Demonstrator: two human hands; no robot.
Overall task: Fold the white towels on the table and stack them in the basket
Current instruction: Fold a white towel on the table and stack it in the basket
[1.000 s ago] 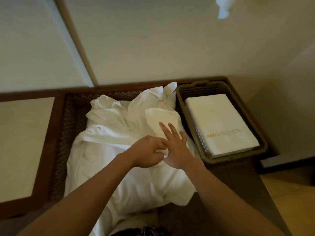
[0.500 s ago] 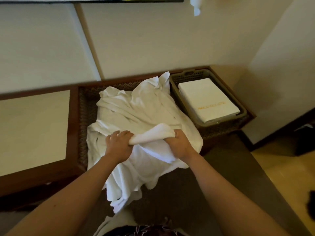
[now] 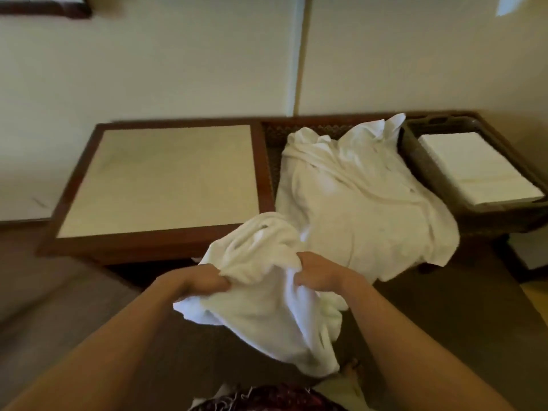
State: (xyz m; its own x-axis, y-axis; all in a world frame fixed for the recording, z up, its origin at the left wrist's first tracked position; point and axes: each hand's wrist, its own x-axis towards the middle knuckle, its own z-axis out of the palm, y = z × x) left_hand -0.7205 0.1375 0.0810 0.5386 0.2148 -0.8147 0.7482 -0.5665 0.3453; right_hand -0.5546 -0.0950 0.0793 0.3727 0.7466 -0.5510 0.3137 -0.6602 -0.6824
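A crumpled white towel (image 3: 261, 295) hangs in the air in front of the table, bunched between both hands. My left hand (image 3: 195, 281) grips its left side and my right hand (image 3: 318, 269) grips its right side, both with curled fingers. A heap of white towels (image 3: 358, 200) lies on the woven right part of the low wooden table (image 3: 261, 161), spilling over the front edge. At the far right stands a brown basket (image 3: 415, 161) with a folded white towel (image 3: 471, 170) flat inside it.
The table's left part is a pale inset panel (image 3: 166, 176) with a dark wooden frame. A cream wall runs behind the table. Brown carpet (image 3: 59, 298) covers the floor in front. My foot (image 3: 351, 370) shows below the hanging towel.
Both hands gripped one towel on the heap, then lifted it off and pulled it back and left, away from the table. The camera view has swung left, showing the pale panel.
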